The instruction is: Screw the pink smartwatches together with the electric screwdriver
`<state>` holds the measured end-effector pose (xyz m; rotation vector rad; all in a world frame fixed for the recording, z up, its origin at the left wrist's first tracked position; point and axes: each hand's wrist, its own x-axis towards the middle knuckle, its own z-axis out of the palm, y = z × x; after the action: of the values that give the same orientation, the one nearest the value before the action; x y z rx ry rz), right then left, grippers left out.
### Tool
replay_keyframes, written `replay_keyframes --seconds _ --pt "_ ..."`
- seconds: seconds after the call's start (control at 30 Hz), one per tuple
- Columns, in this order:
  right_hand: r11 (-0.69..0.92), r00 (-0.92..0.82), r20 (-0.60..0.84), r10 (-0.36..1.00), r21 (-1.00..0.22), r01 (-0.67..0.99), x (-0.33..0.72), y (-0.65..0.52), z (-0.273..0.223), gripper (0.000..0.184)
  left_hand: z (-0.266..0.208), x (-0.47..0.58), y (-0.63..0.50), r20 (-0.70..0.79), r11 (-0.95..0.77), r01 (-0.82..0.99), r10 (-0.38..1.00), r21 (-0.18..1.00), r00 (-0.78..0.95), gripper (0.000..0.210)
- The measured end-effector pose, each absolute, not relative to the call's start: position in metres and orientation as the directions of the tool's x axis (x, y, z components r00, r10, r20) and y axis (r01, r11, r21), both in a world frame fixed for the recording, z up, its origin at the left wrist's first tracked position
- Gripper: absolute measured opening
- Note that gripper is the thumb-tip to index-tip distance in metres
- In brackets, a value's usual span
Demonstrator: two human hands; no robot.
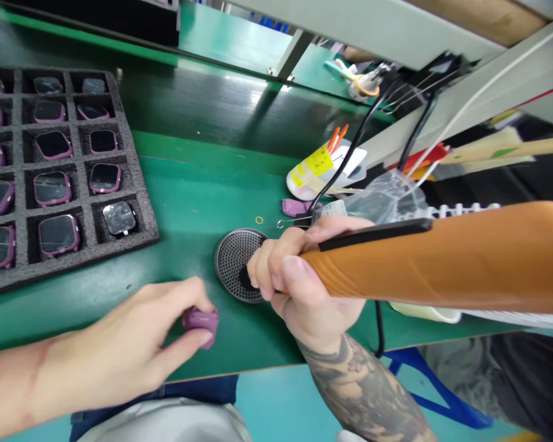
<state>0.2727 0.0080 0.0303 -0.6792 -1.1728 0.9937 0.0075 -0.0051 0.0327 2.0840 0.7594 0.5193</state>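
My left hand is closed on a small purple watch case, pinched between thumb and fingers above the table's front edge. My right hand wraps round the front end of an orange electric screwdriver with a long black lever along its side. Its thick rear end comes up toward the camera on the right. The tool's front end points at a round dark plate full of small holes; my fingers hide part of this plate, and whether the tip touches it I cannot tell.
At left, a grey foam tray holds several purple-framed watches in its compartments. Behind my right hand are another purple piece, a white cup with a yellow label, a clear plastic bag and a black cable. A person's dark clothing shows at right.
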Motion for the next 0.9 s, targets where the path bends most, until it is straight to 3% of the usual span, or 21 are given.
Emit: replay_keyframes --seconds 0.1,0.17,0.37,0.77,0.9 --pt "0.415 0.066 0.412 0.909 -0.878 -0.239 0.276 0.005 0.030 0.027 0.013 0.036 0.000 0.255 -0.727 0.362 0.588 0.584 0.768 0.019" --pt "0.407 0.068 0.402 0.913 -0.885 -0.227 0.277 0.003 0.031 0.027 0.007 0.035 0.005 0.309 -0.797 0.348 0.535 0.493 0.786 0.012" --pt "0.401 0.049 0.401 0.915 -0.888 -0.224 0.275 0.003 0.038 0.022 0.011 0.014 0.015 0.349 -0.861 0.185 0.377 0.474 0.858 0.025" --pt "0.331 0.028 0.332 0.943 -0.929 -0.167 0.280 -0.003 0.049 0.020 0.009 0.024 0.003 0.362 -0.817 0.251 0.476 0.519 0.801 0.028" --pt "0.331 0.142 0.311 0.940 -0.932 -0.150 0.285 -0.024 0.062 0.020 0.006 0.023 0.002 0.360 -0.813 0.236 0.470 0.532 0.806 0.024"
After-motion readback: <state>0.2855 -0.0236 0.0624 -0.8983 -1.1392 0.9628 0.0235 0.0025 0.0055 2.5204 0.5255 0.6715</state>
